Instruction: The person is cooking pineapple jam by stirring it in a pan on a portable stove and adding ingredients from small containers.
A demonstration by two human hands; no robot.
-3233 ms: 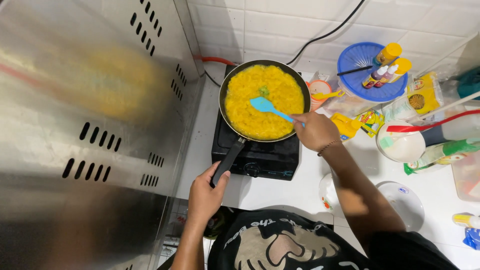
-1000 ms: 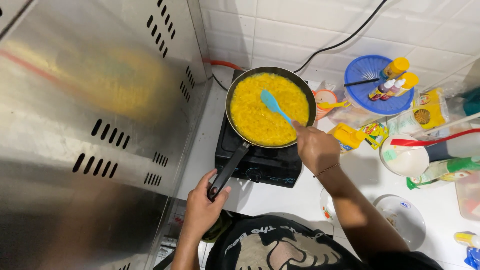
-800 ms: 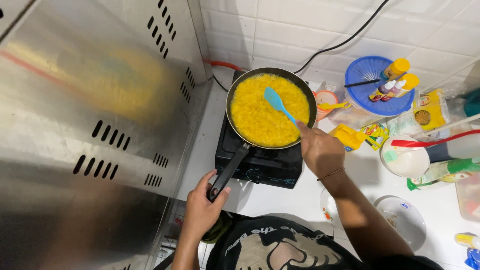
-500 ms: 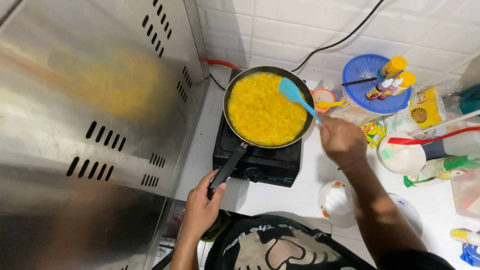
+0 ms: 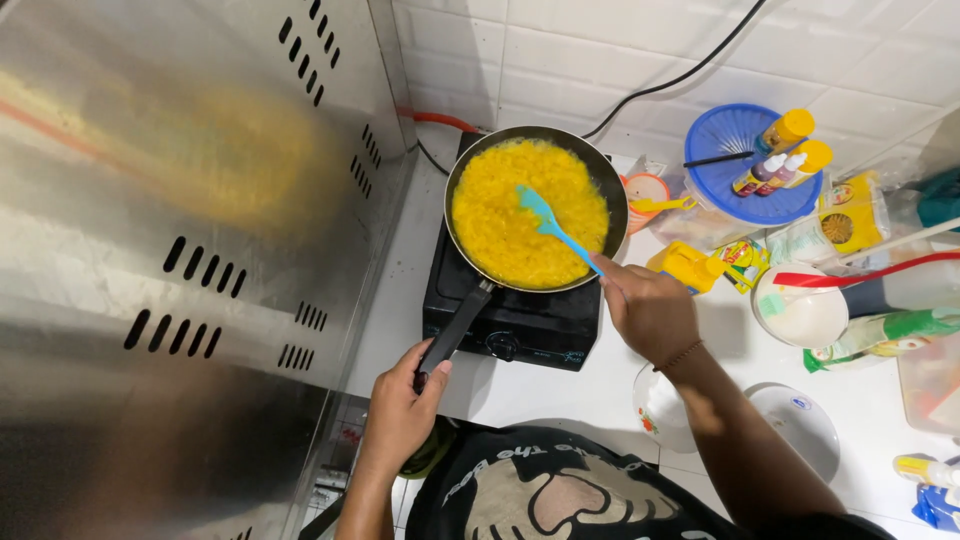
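One frying pan (image 5: 535,212) sits on one black stove (image 5: 515,320); beside the stove, one blue basket (image 5: 745,165) holds three yellow-capped bottles (image 5: 785,150).

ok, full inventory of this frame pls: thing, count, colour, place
frying pan: 1, black, on the stove, full of yellow food
spatula: 1, blue, blade in the food
stove: 1, black, single burner, on the white counter
metal panel: 1, silver, slotted, left of the stove
basket: 1, blue, round, behind right, holding bottles
bottles: about 3, yellow caps, in the basket
cable: 1, black, across the white tiled wall
bowl: 1, white, right of the stove
lid: 1, clear, front right
left hand: gripping the pan handle
right hand: holding the spatula handle
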